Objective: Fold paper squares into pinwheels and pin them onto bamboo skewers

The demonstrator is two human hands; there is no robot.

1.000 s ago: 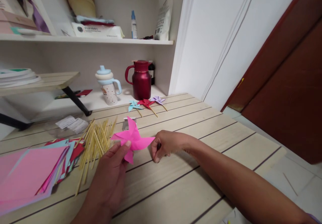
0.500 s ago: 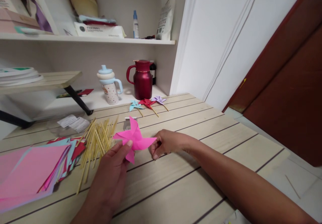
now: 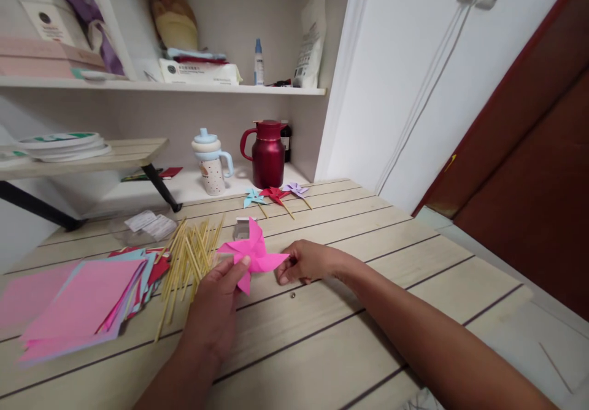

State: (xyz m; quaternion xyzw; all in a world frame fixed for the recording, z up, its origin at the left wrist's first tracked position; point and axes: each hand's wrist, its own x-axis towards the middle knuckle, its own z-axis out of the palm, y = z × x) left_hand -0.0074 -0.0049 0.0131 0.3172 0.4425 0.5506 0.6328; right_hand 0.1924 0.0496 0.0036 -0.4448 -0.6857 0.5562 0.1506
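Note:
My left hand [image 3: 221, 296] pinches a bright pink paper pinwheel [image 3: 254, 247] at its middle, thumb on the front. My right hand [image 3: 301, 263] is beside the pinwheel's right blade, low over the table. Its fingers are curled together, and whatever they hold, if anything, is hidden. Just below those fingers a tiny metallic piece [image 3: 292, 295] lies on the tabletop. A small clear box [image 3: 241, 229] stands behind the pinwheel. Thin wooden sticks [image 3: 191, 256] are heaped left of it.
Coloured paper sheets [image 3: 87, 296] are stacked at the left. Finished pinwheels in blue [image 3: 254, 197], red [image 3: 275, 194] and lilac [image 3: 294, 189] lie at the back. Behind them stand a red jug [image 3: 268, 155] and a tumbler [image 3: 212, 167]. A clear lid [image 3: 142, 226] holds paper slips.
My right fingers have drawn slightly up and away from the tabletop, and the tiny metallic piece now shows below them. The left hand keeps its pinch on the pinwheel. The view has shifted slightly.

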